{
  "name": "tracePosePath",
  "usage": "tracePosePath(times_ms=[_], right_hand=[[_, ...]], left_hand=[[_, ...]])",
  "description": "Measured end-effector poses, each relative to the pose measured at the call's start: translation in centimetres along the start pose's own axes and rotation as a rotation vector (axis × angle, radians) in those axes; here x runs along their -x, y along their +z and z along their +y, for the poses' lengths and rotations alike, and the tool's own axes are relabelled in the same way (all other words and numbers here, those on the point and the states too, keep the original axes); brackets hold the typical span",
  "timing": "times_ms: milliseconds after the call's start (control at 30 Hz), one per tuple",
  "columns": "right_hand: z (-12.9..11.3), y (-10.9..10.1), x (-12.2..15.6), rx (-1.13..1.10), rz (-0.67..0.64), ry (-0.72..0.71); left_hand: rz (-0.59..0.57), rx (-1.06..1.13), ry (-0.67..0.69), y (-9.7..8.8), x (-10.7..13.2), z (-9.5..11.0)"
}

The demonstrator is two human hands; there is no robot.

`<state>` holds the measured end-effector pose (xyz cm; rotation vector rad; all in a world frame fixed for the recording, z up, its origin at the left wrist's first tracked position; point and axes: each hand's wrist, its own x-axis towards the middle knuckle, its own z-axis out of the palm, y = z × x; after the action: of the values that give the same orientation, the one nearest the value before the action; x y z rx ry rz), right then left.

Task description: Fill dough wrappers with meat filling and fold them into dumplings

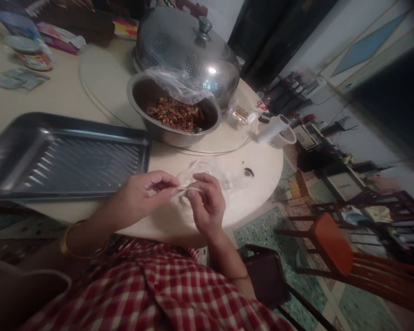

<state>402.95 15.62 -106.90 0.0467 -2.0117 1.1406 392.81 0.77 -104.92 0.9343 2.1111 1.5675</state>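
Above the near edge of the round table, my left hand (138, 200) pinches one side of a thin pale dough wrapper (182, 188). My right hand (209, 202) grips its other side between thumb and fingers. Under and behind the hands lies a crumpled clear plastic bag (229, 178) with whitish pieces, partly hidden. Beyond it stands a metal bowl (174, 139) holding a brown chopped filling (174, 115). Clear plastic film (179, 85) drapes over the bowl's far rim. To the left, a dark ridged baking tray (79, 161) sits near my left hand.
A large domed metal lid (179, 41) stands behind the bowl. At right are a small wrapped package (240, 114), a white roll (274, 128) and a white basket (287, 137). A jar (31, 53) stands far left. An orange-red chair (331, 243) is on the floor.
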Motion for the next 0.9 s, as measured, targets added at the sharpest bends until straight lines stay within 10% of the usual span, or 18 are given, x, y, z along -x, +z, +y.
tracePosePath(times_ms=[400,900], right_hand=[[-0.18,0.84,0.72,0.082,-0.112,-0.051],[-0.71,0.83,0.72,0.04,-0.113,-0.01]], left_hand=[[-0.002,-0.134,0.213,-0.42,0.31,0.08],[0.028,-0.094,0.074,-0.18,0.62,0.36]])
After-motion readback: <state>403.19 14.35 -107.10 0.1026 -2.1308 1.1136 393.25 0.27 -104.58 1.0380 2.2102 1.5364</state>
